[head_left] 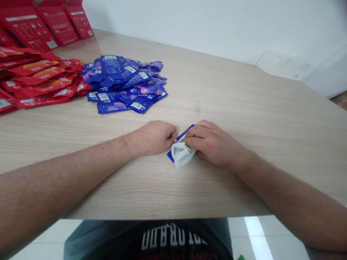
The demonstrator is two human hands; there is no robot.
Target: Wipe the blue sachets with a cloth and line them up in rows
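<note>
The left hand (161, 137) comes in along a forearm slanting up from the lower left, its back turned up and its fingers curled under; the fingertips meet at the near side of a blue packet (170, 156), but whether they pinch it cannot be told. The right hand (210, 142) reaches in from the lower right, palm down, fingers bent and closed on a crumpled white cloth (182, 157). The cloth lies over the packet, which rests at a slant on the counter (244, 101), between the two hands, with two blue ends showing.

Both forearms angle inward from the near side. The counter's front edge runs below the hands, and wood-grain surface spreads from the right hand to the right edge and back toward the white wall (189, 25). Beyond the left hand, a blue packet pile (124, 83) bounds the room, touching red packets (40, 79) farther left.
</note>
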